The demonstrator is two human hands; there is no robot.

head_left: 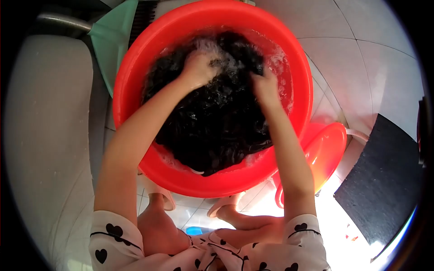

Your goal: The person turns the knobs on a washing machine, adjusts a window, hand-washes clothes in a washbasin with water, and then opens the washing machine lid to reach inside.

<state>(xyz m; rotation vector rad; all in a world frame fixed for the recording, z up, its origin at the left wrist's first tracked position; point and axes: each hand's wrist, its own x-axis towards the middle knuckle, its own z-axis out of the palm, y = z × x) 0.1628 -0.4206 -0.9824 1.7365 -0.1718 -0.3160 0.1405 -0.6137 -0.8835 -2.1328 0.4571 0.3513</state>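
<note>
A large red basin [124, 86] holds soapy water and a heap of soaked black cloth [217, 131]; its exact kind of garment cannot be made out. My left hand [201, 67] is closed in the cloth at the upper middle, its fingertips hidden by foam and slightly blurred. Over at the basin's right side, my right hand [266, 86] grips a fold of the same cloth, thumb toward the middle. White suds [278, 58] gather along the upper right inner wall.
A second, smaller red basin [327, 153] leans at the right beside a black mat [384, 180]. A green dustpan [110, 45] stands at upper left, next to a pale curved surface [49, 126]. Grey tiles [334, 54] cover the floor. My slippered feet are below the basin.
</note>
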